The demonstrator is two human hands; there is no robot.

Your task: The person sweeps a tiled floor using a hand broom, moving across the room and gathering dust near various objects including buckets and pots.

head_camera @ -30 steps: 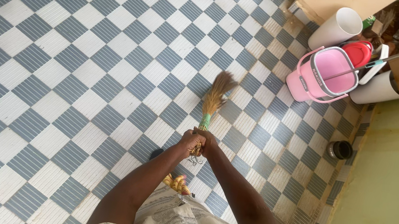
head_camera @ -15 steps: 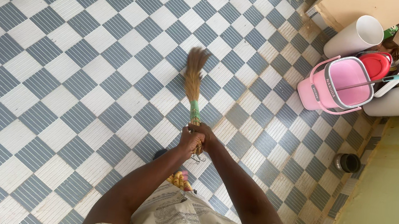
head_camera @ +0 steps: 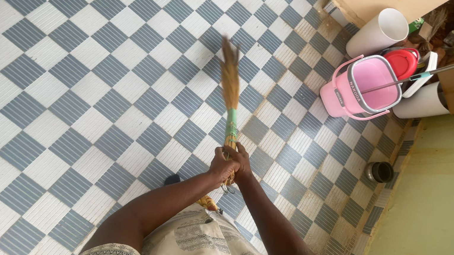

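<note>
- The left hand (head_camera: 222, 169) and the right hand (head_camera: 241, 162) are both wrapped tight around the bottom end of a straw broom (head_camera: 230, 95), close together, a little below the middle of the frame.
- The broom points up the frame from the hands, with its brushy tip over the blue and white checked floor (head_camera: 69, 62), just above the middle.
- A second ago the brushy tip leaned to the right. Half a second ago it had swung to the left. Now it stands nearly straight up and reaches farther out. So the broom is going side to side over the tiles.
- In the upper right of the frame sit a pink bucket (head_camera: 359, 84), a red lid (head_camera: 400, 60) and a white tube (head_camera: 378, 31), well apart from the broom.
- A small dark pot (head_camera: 379, 171) sits by the green wall (head_camera: 446, 226) on the right.
</note>
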